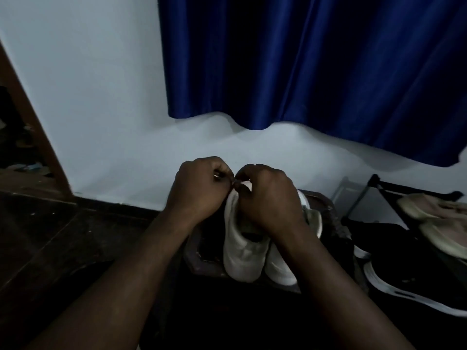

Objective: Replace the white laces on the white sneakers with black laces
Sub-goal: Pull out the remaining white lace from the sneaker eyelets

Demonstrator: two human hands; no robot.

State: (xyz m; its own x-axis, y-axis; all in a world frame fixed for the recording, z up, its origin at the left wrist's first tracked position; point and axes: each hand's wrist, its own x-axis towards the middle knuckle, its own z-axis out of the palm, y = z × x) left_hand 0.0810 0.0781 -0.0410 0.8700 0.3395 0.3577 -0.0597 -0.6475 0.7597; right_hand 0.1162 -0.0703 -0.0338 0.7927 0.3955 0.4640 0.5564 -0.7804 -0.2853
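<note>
Door frame (38, 127), brown, slants down the left edge of the frame. Dark floor (50, 236) runs from its foot across the lower left to the stand. White wall (101, 97) behind; it meets the floor along a dark line.

Centre: dark low stand (199, 258), its left edge and corner showing. White sneakers (242, 251) sit on it side by side, touching, heels toward the camera, toes toward the wall.

Left hand (199, 185) and right hand (267, 198) are above the toe end of the left-side sneaker, knuckles up, fingers curled, fingertips nearly meeting. Too dark and small to tell what, if anything, is pinched between them. Right forearm crosses over the right-side sneaker.

Blue curtain (303, 59) fills the upper right. Its wavy hem hangs above the hands, apart from them.

Right edge: black shoe rack (374, 188), just beside the stand. Beige shoes (429, 213) lie on its top tier. Black sneaker with white sole (404, 279) is below them; on a lower tier or on the floor, cannot tell.
</note>
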